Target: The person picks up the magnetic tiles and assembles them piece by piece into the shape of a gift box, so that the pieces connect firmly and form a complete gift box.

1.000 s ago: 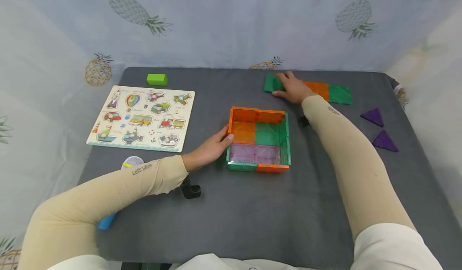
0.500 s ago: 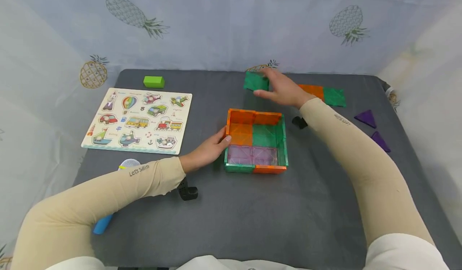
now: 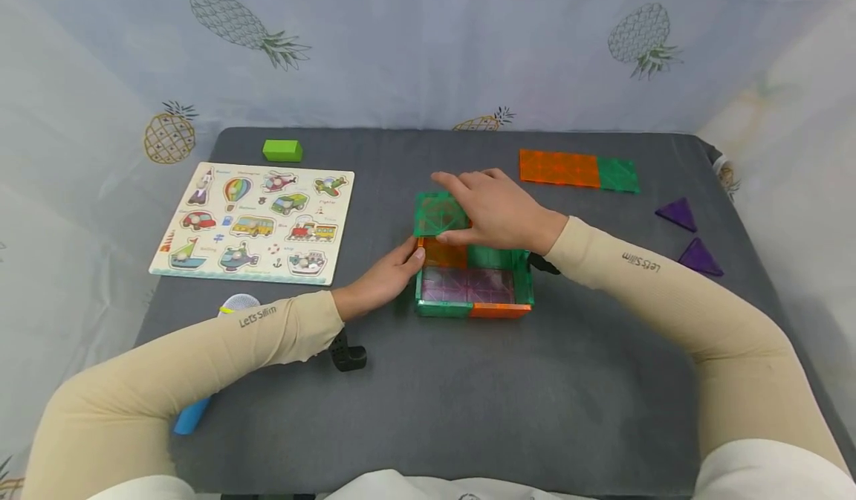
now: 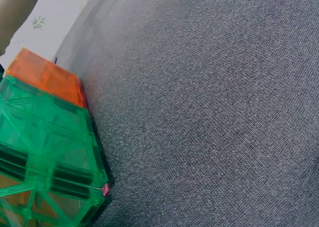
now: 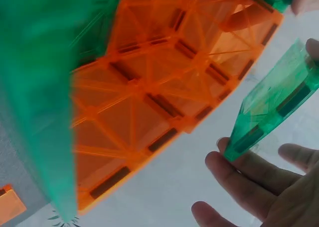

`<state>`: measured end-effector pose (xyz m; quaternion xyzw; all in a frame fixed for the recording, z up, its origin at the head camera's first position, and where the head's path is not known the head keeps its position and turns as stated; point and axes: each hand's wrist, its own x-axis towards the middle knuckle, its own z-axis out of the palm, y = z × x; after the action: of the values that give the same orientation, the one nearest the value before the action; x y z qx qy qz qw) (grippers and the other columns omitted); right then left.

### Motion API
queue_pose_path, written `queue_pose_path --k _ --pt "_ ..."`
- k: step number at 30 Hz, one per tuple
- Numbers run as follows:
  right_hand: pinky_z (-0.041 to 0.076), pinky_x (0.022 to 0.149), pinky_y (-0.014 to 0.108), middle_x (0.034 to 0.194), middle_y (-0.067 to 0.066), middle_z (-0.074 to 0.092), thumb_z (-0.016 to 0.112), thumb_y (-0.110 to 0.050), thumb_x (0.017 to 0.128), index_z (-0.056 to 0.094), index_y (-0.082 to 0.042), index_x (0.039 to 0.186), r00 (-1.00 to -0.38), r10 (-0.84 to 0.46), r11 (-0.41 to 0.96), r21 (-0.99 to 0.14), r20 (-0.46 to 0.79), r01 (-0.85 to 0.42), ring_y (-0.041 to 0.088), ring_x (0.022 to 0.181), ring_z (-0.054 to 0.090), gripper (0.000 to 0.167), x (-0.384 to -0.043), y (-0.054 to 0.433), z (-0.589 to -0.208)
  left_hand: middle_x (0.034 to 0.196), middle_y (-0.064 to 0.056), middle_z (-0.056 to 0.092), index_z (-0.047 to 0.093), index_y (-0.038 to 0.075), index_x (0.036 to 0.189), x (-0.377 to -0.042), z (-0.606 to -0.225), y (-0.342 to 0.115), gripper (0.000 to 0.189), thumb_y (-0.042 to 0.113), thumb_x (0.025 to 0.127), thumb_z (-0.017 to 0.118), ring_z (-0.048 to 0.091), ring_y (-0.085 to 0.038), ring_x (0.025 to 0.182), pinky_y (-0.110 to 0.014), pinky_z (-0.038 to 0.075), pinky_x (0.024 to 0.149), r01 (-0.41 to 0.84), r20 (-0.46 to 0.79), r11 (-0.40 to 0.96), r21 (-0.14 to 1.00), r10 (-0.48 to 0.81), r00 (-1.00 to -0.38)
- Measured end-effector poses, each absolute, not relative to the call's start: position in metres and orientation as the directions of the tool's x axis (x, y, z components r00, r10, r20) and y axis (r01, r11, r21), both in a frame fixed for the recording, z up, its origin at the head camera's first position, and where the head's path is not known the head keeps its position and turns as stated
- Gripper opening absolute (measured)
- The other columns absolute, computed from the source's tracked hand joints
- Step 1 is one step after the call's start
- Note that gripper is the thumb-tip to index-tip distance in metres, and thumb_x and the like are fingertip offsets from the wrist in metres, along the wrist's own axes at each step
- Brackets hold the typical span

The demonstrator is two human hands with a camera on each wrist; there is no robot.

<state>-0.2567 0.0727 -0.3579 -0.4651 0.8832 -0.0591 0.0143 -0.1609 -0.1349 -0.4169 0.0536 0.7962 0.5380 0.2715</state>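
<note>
In the head view, my right hand (image 3: 504,206) holds a green square magnetic tile (image 3: 438,214) by its edges, between thumb and fingers. It is over the far left corner of a box of magnetic tiles (image 3: 501,311), with orange and green walls and a partly purple floor. The right wrist view shows the held green tile (image 5: 279,97) tilted beside the orange wall (image 5: 134,117), apart from its rim. My left hand (image 3: 381,281) rests against the box's left side, fingers extended. A green side wall (image 4: 45,127) fills the left of the left wrist view.
A row of orange and green tiles (image 3: 562,168) lies at the back right, with two purple triangles (image 3: 678,214) nearer. On the left are a vehicle picture puzzle board (image 3: 254,221) and a light-green block (image 3: 282,151). A blue-handled toy microphone (image 3: 192,414) lies partly under my left forearm.
My right hand has taken the green tile from the left end of the back row and brought it left and toward me, over the box. My left hand stays at the box's side.
</note>
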Motion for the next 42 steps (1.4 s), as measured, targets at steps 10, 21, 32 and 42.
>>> queue_pose_path --k 10,21,32,42 --pt "0.038 0.103 0.052 0.122 0.011 0.061 0.063 -0.062 0.084 0.034 -0.012 0.148 -0.587 -0.810 0.582 -0.110 0.009 -0.806 0.028 0.112 0.057 0.087 -0.254 0.077 -0.373 0.162 -0.006 0.010 0.001 0.014 0.156 -0.160 -0.414 -0.134 0.058 0.032 0.107 0.026 0.013 -0.023 0.148 -0.049 0.023 0.117 -0.205 -0.357 0.382 0.901 0.384 -0.852" --pt "0.035 0.107 0.054 0.147 0.014 0.040 0.054 -0.060 0.090 0.028 -0.012 0.151 -0.670 -0.739 0.647 -0.350 -0.068 -0.678 0.032 0.133 0.041 0.082 -0.281 0.095 -0.364 0.162 -0.004 0.010 0.002 0.015 0.156 -0.163 -0.416 -0.133 0.058 0.032 0.107 0.028 0.011 -0.022 0.148 -0.048 0.022 0.117 -0.196 -0.348 0.387 0.901 0.376 -0.859" --pt "0.011 0.109 0.070 0.159 0.024 0.005 0.055 -0.039 0.096 0.011 -0.004 0.154 -0.772 -0.465 0.883 -0.284 -0.433 -0.373 0.043 0.146 0.006 0.081 -0.400 0.171 -0.421 0.161 -0.005 0.013 0.002 0.016 0.156 -0.161 -0.417 -0.132 0.060 0.036 0.106 0.029 0.016 -0.023 0.147 -0.048 0.022 0.117 -0.182 -0.345 0.406 0.895 0.376 -0.860" --pt "0.022 0.109 0.065 0.154 0.031 0.012 0.053 -0.054 0.092 0.002 -0.011 0.155 -0.818 -0.458 0.881 -0.304 -0.349 -0.363 0.049 0.139 0.019 0.092 -0.403 0.187 -0.447 0.162 -0.007 0.012 0.002 0.013 0.156 -0.163 -0.420 -0.132 0.057 0.028 0.107 0.028 0.011 -0.024 0.149 -0.048 0.017 0.119 -0.183 -0.350 0.427 0.886 0.355 -0.867"
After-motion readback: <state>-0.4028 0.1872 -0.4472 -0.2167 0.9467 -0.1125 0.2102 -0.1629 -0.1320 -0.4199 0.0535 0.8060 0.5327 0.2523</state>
